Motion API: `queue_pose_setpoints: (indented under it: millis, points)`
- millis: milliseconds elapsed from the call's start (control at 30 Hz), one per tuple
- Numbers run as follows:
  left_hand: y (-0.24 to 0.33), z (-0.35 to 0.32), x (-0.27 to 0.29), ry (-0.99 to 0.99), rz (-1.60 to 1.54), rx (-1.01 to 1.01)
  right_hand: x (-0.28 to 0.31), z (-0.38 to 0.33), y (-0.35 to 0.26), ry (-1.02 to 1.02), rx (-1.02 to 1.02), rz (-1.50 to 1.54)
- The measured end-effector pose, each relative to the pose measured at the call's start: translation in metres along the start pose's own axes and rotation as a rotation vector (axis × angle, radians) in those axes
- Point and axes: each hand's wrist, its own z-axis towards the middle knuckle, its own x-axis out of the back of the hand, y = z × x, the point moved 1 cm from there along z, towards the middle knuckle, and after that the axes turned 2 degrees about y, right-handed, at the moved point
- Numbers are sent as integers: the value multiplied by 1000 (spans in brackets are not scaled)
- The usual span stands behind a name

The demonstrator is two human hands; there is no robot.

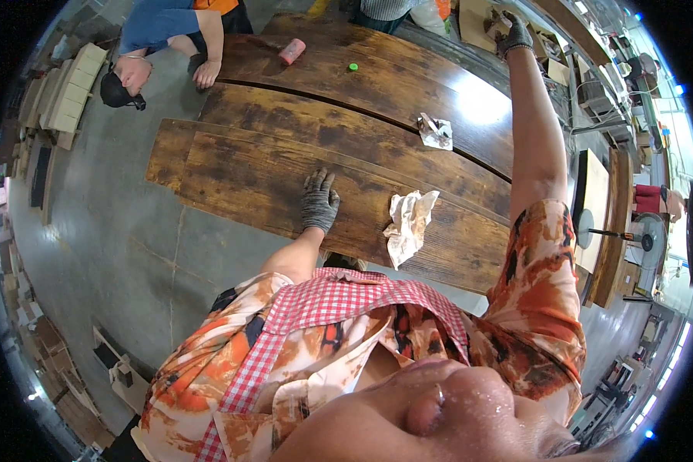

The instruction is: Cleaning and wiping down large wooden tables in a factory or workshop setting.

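Note:
My left hand, in a grey knit glove, lies flat on a dark brown wood-grain board close to me, fingers stretched out and slightly apart. A crumpled, stained white sheet rests on the same board to its right. My right arm is stretched far out to the upper right. At its end my gloved right hand is over a cardboard box at the table's far right. Its fingers are too small and dark to make out, so whether they hold anything is unclear.
Across the boards lie a smaller crumpled paper, a green cap and a pinkish-red cylinder. A co-worker in a blue shirt leans at the far left end, one hand on the board. A fan stands at the right.

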Motion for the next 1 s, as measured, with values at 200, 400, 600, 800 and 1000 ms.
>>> queue_pose_setpoints:
  millis: [200,400,600,800,1000]
  points:
    - [31,20,-15,91,-118,-76,65,37,115,8,-166,-265]
    - [-12,-7,12,24,27,39,-23,-16,-20,30,-745,976]
    - [-3,-2,6,26,11,4,10,-23,-33,119,-873,1326]
    - [-1,3,8,8,1,6,24,-22,-38,144,-872,1462]
    - [-15,-7,15,2,27,72,23,-45,-97,213,-970,1347]
